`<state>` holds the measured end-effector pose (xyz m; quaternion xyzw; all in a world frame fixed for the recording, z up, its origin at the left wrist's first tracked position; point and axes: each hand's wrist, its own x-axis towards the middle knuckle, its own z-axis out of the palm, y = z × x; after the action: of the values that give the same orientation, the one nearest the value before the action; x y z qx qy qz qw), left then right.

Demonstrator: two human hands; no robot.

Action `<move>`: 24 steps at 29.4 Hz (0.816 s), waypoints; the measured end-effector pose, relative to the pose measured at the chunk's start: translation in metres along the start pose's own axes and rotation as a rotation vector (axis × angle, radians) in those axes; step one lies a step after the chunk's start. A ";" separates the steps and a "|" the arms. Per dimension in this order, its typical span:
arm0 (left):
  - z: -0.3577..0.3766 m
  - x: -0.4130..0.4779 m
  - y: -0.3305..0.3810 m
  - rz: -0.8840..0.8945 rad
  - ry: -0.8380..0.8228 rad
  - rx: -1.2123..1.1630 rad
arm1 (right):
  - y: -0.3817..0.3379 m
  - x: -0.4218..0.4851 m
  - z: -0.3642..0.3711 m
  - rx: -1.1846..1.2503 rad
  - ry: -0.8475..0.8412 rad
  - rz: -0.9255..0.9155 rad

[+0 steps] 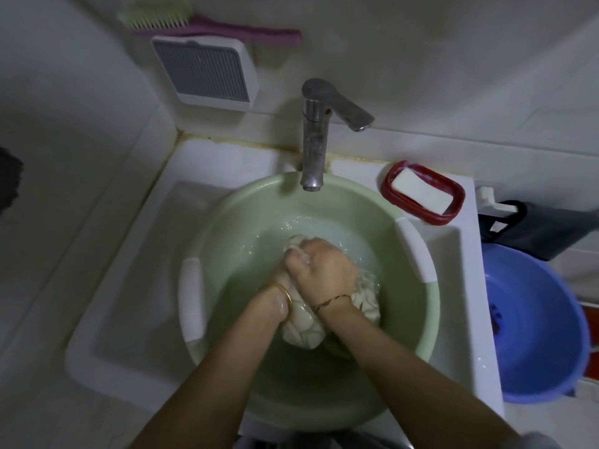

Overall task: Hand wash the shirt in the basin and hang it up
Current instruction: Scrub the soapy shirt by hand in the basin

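From the head camera, a round pale green plastic basin (227, 222) with two white grip pads on its rim sits inside a white rectangular sink (129, 286), under the spout of a chrome tap (312, 140). There is shallow water in the basin, and a cream, wet, bunched-up shirt (301, 325) lies in it near the middle, partly lifted above the water. Both bare forearms reach in from the bottom edge. The right hand (324, 270), with a thin cord bracelet at the wrist, lies on top with its fingers curled tightly round the upper part of the shirt. The left hand (281, 280), with a gold bangle at the wrist, is tucked just beneath and beside it and also grips the cloth, though most of its fingers are hidden by the right hand. On the sink ledge to the right stands a red oval soap dish (393, 194) holding a white soap bar (421, 192). Beyond the sink's right edge is a blue plastic basin (534, 335). On the tiled wall hang a white box with a grey ribbed face (204, 72) and, above it, a pink and green brush (194, 24).
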<state>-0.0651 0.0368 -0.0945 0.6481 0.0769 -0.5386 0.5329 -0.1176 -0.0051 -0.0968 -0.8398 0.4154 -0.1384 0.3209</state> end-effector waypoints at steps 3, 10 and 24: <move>-0.004 0.005 -0.002 -0.028 0.010 0.221 | 0.022 0.022 -0.001 -0.103 0.013 0.041; -0.041 0.014 0.017 0.559 0.545 0.912 | 0.060 0.027 -0.023 -0.271 0.120 -0.156; -0.036 0.007 0.002 0.409 0.294 1.492 | 0.061 0.027 -0.031 -0.445 -0.564 -0.014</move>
<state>-0.0389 0.0603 -0.1041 0.9006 -0.3558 -0.2480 0.0300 -0.1537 -0.0667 -0.1136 -0.8971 0.3248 0.1903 0.2313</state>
